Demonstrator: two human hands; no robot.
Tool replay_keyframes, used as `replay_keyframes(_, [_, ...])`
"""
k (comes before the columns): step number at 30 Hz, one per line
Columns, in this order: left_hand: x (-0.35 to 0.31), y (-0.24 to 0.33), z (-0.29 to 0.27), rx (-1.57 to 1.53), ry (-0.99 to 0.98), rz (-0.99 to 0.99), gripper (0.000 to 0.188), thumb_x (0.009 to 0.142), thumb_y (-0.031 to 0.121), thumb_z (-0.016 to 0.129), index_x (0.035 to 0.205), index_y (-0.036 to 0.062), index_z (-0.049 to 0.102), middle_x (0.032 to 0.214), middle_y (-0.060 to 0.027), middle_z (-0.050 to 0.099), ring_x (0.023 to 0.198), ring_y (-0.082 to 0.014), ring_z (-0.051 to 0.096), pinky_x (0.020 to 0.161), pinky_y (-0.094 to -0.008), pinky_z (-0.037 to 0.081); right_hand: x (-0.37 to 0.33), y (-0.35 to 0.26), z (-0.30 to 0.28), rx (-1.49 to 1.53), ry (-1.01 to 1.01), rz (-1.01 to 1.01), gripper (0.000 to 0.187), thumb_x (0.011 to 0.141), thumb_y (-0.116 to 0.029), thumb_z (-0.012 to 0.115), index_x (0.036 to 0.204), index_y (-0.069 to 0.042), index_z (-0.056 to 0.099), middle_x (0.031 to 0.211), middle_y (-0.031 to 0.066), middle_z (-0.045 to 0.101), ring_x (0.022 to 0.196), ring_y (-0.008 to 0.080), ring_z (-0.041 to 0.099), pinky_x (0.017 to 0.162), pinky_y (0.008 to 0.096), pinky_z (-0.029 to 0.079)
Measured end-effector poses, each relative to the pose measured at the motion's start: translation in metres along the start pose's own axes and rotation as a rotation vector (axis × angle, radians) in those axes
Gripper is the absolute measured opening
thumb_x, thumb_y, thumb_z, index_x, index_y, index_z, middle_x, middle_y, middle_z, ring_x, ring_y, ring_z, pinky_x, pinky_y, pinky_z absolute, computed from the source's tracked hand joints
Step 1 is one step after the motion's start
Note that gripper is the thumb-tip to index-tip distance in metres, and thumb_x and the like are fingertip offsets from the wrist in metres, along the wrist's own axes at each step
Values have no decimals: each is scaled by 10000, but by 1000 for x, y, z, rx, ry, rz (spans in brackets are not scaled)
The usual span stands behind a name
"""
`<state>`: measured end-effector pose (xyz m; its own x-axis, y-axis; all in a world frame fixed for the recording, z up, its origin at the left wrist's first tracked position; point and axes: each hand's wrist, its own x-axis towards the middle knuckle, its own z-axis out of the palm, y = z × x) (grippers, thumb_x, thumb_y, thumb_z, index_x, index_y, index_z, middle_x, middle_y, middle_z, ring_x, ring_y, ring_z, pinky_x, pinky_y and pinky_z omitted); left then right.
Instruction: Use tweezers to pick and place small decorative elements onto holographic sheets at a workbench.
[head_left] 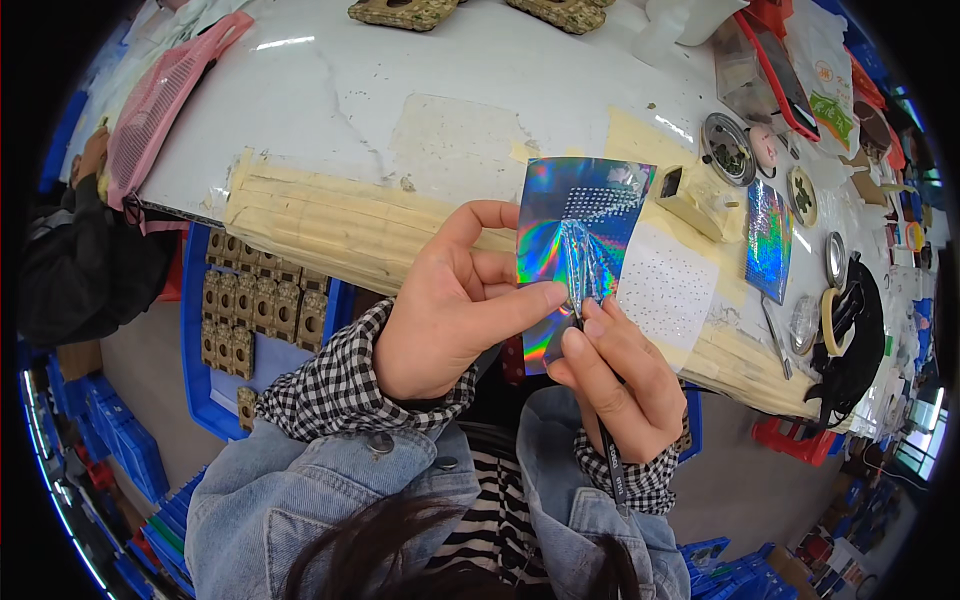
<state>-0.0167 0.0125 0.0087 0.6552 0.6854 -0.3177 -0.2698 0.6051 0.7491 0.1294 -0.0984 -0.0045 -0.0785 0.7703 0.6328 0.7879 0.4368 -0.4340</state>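
A shiny holographic sheet (pixel 540 235) with rows of small pale dots near its top is held up over the table's near edge. My left hand (pixel 435 315) grips it along its left side, the thumb lying across its front. Between the fingers of my right hand (pixel 630 385) is a slim black pair of tweezers (pixel 610 465), its tip end close to the sheet's lower middle and my left thumb. The fingers hide the exact tip. Behind the sheet, a white sheet with scattered small dots (pixel 670 285) lies on the table.
Along the right lie a second holographic sheet (pixel 768 240), a round metal tin (pixel 728 148), silver tweezers (pixel 776 340) and a tape roll (pixel 830 322). At left, a blue tray (pixel 200 385) holds several camouflage-patterned cases (pixel 262 300); a pink mesh bag (pixel 165 110) sits beyond, near another person's hand (pixel 92 152).
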Motion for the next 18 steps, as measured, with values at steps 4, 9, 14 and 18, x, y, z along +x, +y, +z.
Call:
replay_keyframes(4, [0, -1, -1, 15, 4, 1, 507, 838, -45, 640, 1248, -20, 343, 980, -160, 676, 890, -170, 667, 776, -275, 547, 0, 0, 1, 13, 10, 6, 431, 682, -32, 802, 1087, 16, 666, 1073, 144, 601, 984, 300, 655, 885, 448, 540])
replay_keyframes(9, [-1, 3, -1, 3, -27, -14, 500, 842, -42, 636, 1247, -21, 343, 997, -167, 672, 913, -180, 665, 796, -284, 549, 0, 0, -1, 23, 18, 21, 430, 676, -24, 802, 1082, 22, 666, 1087, 149, 599, 975, 308, 659, 879, 462, 542])
replay_keyframes(14, [-1, 1, 0, -10, 5, 22, 494, 844, -51, 630, 1245, -25, 343, 1028, -176, 664, 929, -190, 663, 806, -298, 551, -4, -1, -8, 65, 68, 55, 395, 696, -47, 796, 1065, 16, 672, 1074, 154, 604, 964, 304, 663, 881, 460, 542])
replay_keyframes(18, [0, 5, -8, -4, 127, 195, 489, 846, -63, 621, 1247, -29, 343, 1046, -178, 659, 940, -197, 660, 808, -306, 551, -9, 2, -15, 11, 113, 157, 349, 708, -92, 796, 1034, -27, 688, 1003, 146, 629, 949, 308, 670, 889, 472, 536])
